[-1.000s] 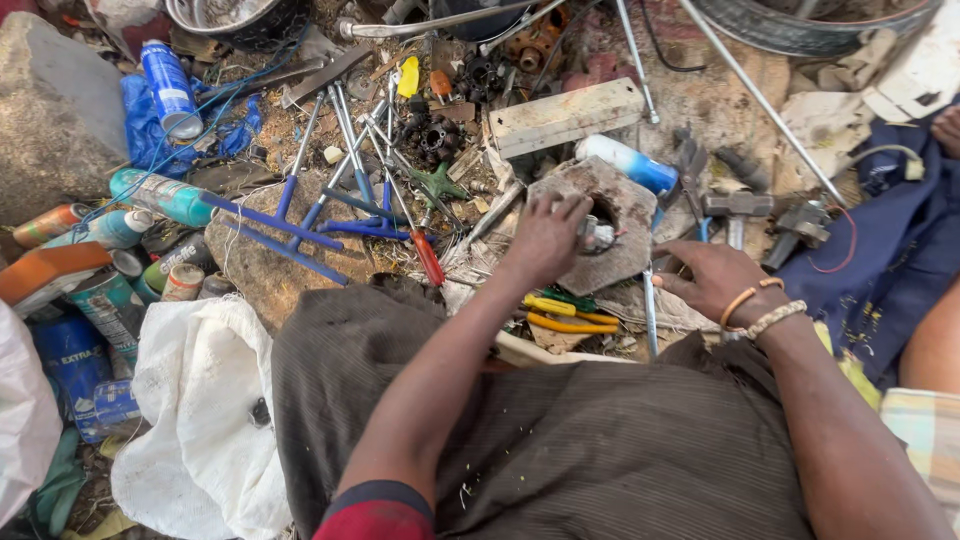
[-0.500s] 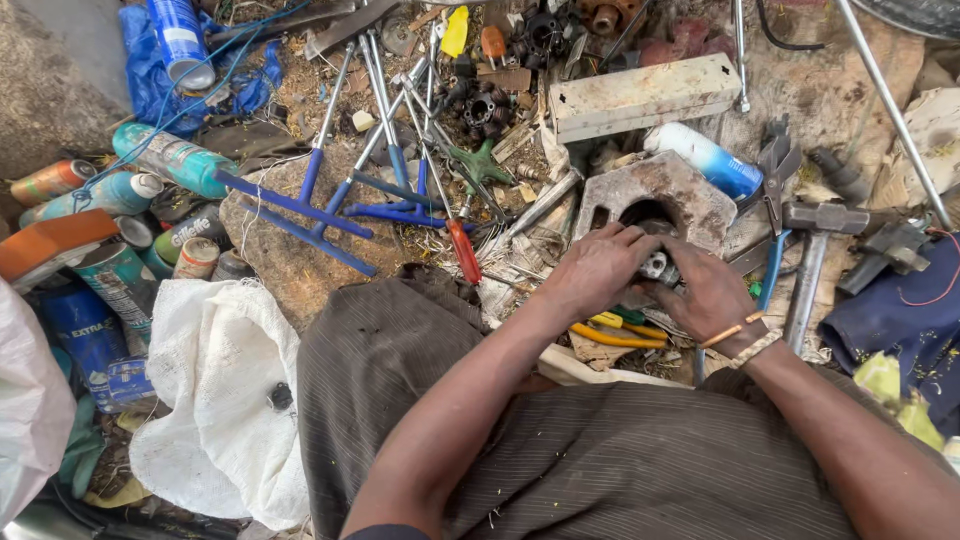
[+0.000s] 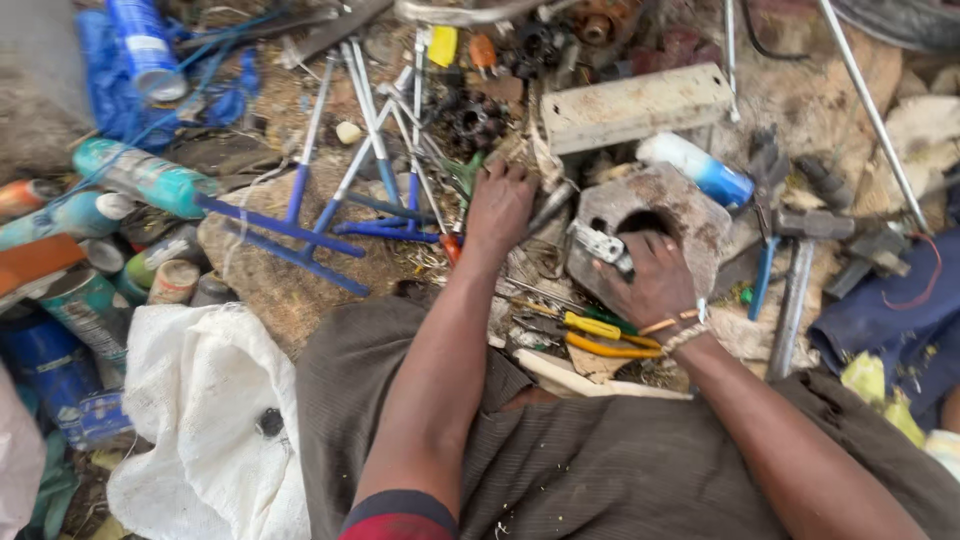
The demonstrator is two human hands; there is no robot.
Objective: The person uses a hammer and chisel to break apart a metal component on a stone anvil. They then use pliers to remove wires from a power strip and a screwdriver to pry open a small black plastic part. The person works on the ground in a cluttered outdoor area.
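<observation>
On the cluttered ground in front of my knees, my right hand [image 3: 655, 285] wraps around a small grey metal part [image 3: 603, 245], fingers curled tight on it. It rests against the lower edge of a flat grey metal block [image 3: 690, 210] with a dark hole in its middle. My left hand [image 3: 500, 205] reaches further out, fingers bent down into a pile of small scrap [image 3: 530, 165] beside the block; I cannot tell whether it grips anything there. Just below my right wrist lie yellow-handled pliers [image 3: 600, 335]. To the left of my left hand a bunch of blue-handled wrenches [image 3: 345, 195] is spread across a stone. A hammer [image 3: 800, 270] lies to the right of the block, and a white and blue spray can [image 3: 700, 170] sits just above it. A white sack [image 3: 200, 400] lies by my left knee, with several cans [image 3: 140, 175] beyond it.
</observation>
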